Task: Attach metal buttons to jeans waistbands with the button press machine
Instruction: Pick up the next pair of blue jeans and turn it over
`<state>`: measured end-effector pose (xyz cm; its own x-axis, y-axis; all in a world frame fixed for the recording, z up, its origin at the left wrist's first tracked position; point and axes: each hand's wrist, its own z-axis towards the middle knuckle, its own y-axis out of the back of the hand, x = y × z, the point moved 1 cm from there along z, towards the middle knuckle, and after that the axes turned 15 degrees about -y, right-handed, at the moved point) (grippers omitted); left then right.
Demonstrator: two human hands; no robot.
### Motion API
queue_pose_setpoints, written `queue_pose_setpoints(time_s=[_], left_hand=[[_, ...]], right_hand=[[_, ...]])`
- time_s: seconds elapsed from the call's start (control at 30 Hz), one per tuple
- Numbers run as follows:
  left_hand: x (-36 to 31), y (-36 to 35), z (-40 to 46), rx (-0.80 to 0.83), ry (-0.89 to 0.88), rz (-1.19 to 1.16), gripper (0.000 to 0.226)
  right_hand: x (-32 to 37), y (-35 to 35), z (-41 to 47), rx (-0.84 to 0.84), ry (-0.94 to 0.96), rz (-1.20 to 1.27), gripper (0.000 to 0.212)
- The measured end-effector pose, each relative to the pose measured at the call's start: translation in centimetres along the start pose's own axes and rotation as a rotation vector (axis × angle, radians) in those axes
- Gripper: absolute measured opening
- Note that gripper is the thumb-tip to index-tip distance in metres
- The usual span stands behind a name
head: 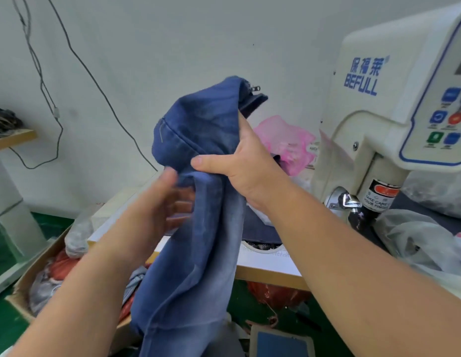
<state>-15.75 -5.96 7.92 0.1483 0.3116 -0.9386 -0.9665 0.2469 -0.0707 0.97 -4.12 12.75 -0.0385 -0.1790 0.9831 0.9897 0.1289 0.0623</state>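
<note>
My right hand (246, 167) has a closed grip on the bunched jeans (195, 202), held up above the worktop (265, 266), left of the button press (394, 112). My blurred left hand (163, 199) touches the denim; I cannot tell its grip.

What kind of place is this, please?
Probably a garment workshop: a button press machine stands on the table, the hands hold up jeans, and a box of bagged materials sits below.

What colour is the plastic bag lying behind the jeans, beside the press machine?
Pink, translucent: the plastic bag shows best in the head view, just behind the right hand.
</note>
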Motion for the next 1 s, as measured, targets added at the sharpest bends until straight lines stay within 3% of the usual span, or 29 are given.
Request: queue_pose_setpoints(time_s=[0.07, 0.1, 0.2, 0.3, 0.43, 0.53, 0.63, 0.67, 0.77, 0.83, 0.9, 1.0], left_hand=[[0.1, 1.5, 1.4, -0.124, 0.059, -0.214, 0.073], [-0.1, 2.0, 2.0, -0.108, 0.072, -0.299, 0.080], [-0.9, 1.8, 2.9, -0.034, 0.134, -0.450, 0.068], [-0.9, 1.1, 3.1, -0.113, 0.045, -0.376, 0.039], [-0.7, 0.9, 2.5, -0.267, -0.258, -0.127, 0.053], [-1.2, 0.6, 1.6, -0.424, -0.399, 0.258, 0.049], [-1.7, -2.1, 0.0, -0.234, -0.576, 0.436, 0.053], [-1.7, -3.0, -0.4, -0.124, -0.605, 0.452, 0.059], [-1.5, -4.1, -0.9, 0.177, -0.505, 0.364, 0.077], [-1.4, -3.4, -0.7, 0.308, -0.392, 0.166, 0.072], [-1.2, -2.9, -0.5, 0.292, -0.284, -0.025, 0.055], [-0.7, -2.6, -0.1, 0.131, -0.246, -0.126, 0.023]], right_hand=[[-0.8, 0.0, -0.2, 0.033, 0.005, -0.013, 0.071], [-1.5, -0.2, -0.5, 0.048, -0.004, -0.034, 0.072], [-3.6, -1.5, -1.8, 0.086, -0.063, -0.112, 0.075], [-4.7, -2.2, -3.5, 0.093, -0.121, -0.170, 0.074], [-3.9, -2.2, -5.3, 0.026, -0.126, -0.349, 0.065], [-2.4, -1.6, -6.0, -0.144, -0.077, -0.224, 0.061], [-1.5, -1.1, -5.6, -0.093, -0.162, -0.027, 0.101], [-1.4, -1.2, -5.6, -0.055, -0.178, -0.002, 0.103], [-1.7, -0.9, -5.4, 0.023, -0.178, 0.132, 0.062], [-2.3, -0.3, -5.5, 0.079, -0.225, 0.254, 0.046], [-3.0, 0.1, -5.6, 0.111, -0.269, 0.350, 0.040], [-4.1, 0.5, -5.4, 0.065, -0.319, 0.540, 0.033]])
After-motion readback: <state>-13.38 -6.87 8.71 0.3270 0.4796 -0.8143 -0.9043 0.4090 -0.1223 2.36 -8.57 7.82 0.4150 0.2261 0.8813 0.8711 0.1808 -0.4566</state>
